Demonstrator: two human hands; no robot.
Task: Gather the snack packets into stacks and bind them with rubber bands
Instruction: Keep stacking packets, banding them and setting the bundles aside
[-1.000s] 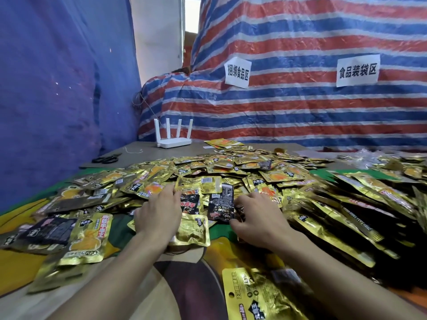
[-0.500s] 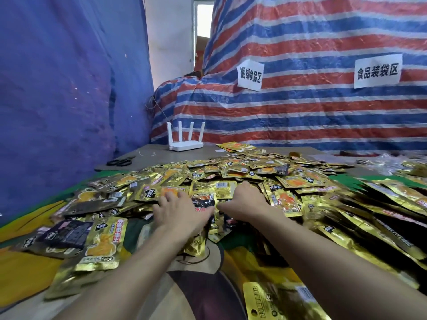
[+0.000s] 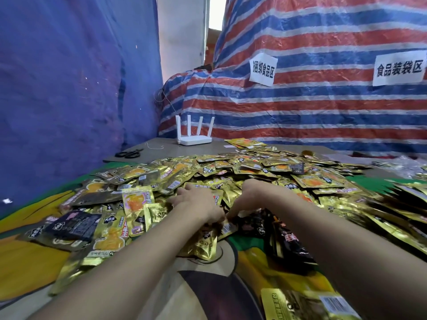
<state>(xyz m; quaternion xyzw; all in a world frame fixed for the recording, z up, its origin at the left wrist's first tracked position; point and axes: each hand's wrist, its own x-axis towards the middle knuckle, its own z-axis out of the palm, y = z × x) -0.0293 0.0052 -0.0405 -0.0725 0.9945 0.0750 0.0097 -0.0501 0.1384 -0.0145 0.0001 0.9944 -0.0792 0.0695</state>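
Where gold packets [image 3: 254, 167] bury the printed table cover [image 3: 27, 257], left hand [image 3: 196, 204] lies spread, right hand [image 3: 253, 196] grip unclear; router [image 3: 195, 139], scissors [image 3: 128, 154] far left by blue tarp [image 3: 69, 88].

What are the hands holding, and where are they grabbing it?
The left hand and the right hand meet over a small bunch of snack packets, thumbs at its near edge. Whether they grip it cannot be told; fingers hide it.

Gold foil snack packets [image 3: 261, 167] (a few black) lie loosely heaped across the table, unbound.
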